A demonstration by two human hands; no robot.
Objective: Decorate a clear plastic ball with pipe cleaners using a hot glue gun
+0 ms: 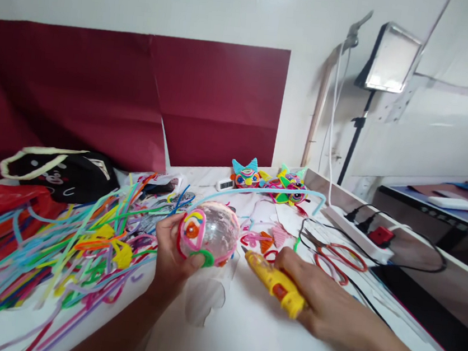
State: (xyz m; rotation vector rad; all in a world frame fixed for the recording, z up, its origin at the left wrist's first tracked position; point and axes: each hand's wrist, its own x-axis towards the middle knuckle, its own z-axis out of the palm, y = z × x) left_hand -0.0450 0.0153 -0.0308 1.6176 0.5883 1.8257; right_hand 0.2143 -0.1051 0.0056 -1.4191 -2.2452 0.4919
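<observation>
My left hand [172,256] is closed around a clear round ball [215,229], partly covered with coiled pipe cleaners in pink, yellow, orange and green. Its thumb presses near the green coil [204,258] at the bottom. In my right hand [309,288] is a yellow glue gun [272,281], its dark nozzle pointing up and left toward the ball, a small gap apart. A light blue pipe cleaner [258,189] arches behind the ball. Between and behind the hands lie small pink and orange pipe cleaner shapes [266,241].
A heap of coloured pipe cleaners [81,254] spreads over the left side. Two finished-looking pipe cleaner figures [246,174] stand at the back. Orange-handled scissors [345,256], a black cable and a white power strip [360,235] lie right. A lamp [393,58] rises behind.
</observation>
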